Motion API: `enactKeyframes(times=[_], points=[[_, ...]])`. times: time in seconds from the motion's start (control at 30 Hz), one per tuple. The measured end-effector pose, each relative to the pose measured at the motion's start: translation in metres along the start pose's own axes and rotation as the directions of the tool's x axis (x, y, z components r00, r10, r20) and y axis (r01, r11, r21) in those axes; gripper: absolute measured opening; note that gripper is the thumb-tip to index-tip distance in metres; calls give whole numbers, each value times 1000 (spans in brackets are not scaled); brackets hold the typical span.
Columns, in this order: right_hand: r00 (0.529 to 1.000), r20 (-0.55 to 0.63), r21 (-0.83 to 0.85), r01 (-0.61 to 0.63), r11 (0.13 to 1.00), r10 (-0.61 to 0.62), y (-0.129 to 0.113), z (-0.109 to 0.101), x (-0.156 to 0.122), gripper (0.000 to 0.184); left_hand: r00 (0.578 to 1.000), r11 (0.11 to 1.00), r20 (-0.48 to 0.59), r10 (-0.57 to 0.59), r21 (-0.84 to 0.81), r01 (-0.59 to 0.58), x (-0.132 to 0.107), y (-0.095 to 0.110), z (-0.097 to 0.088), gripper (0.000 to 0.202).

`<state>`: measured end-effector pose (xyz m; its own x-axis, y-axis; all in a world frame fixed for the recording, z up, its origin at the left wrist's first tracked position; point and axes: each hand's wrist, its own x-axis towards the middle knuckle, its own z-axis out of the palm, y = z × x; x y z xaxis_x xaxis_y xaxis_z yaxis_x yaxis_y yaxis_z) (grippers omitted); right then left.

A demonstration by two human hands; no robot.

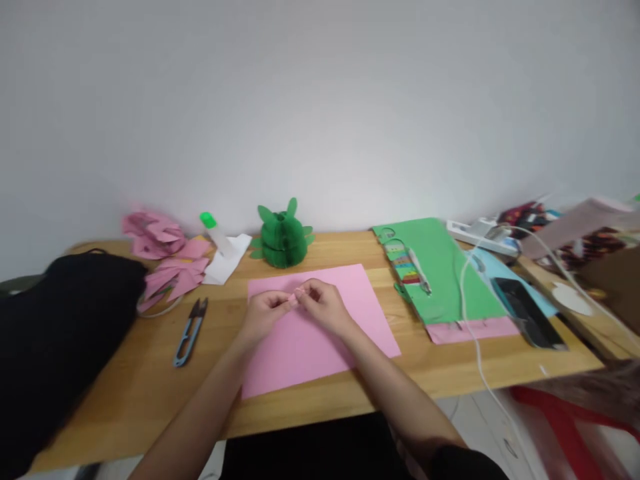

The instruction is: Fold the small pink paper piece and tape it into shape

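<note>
My left hand (267, 312) and my right hand (323, 303) meet above a pink sheet of paper (310, 353) that lies flat on the table. Between their fingertips is a small pink piece of paper (294, 298), pinched from both sides and partly covered by the fingers. Behind the sheet stands a round green paper figure (284, 241) with leaf-like flaps. Left of my left hand lie thread snips (190, 333) with a light blue handle, blades pointing away from me.
Crumpled pink paper (153, 233), a green-capped glue stick (216, 233) and white paper (227, 263) lie at the back left. A black cloth (65, 333) covers the left end. Rightward are green paper (450, 280), a pen (419, 270), a phone (527, 313), a power strip (480, 237) and a white cable (463, 293).
</note>
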<state>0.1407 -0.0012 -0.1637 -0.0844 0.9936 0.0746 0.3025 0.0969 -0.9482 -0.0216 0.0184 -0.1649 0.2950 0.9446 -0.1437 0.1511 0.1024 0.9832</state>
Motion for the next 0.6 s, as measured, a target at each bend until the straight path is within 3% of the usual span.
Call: enactKeyframes(times=[0.27, 0.6], points=[[999, 21, 147, -46, 988, 43, 9, -1, 3, 26, 999, 999, 46, 27, 37, -29, 0, -9, 5, 26], [995, 21, 195, -97, 976, 95, 10, -1, 3, 24, 996, 998, 54, 66, 13, -67, -1, -11, 5, 27]])
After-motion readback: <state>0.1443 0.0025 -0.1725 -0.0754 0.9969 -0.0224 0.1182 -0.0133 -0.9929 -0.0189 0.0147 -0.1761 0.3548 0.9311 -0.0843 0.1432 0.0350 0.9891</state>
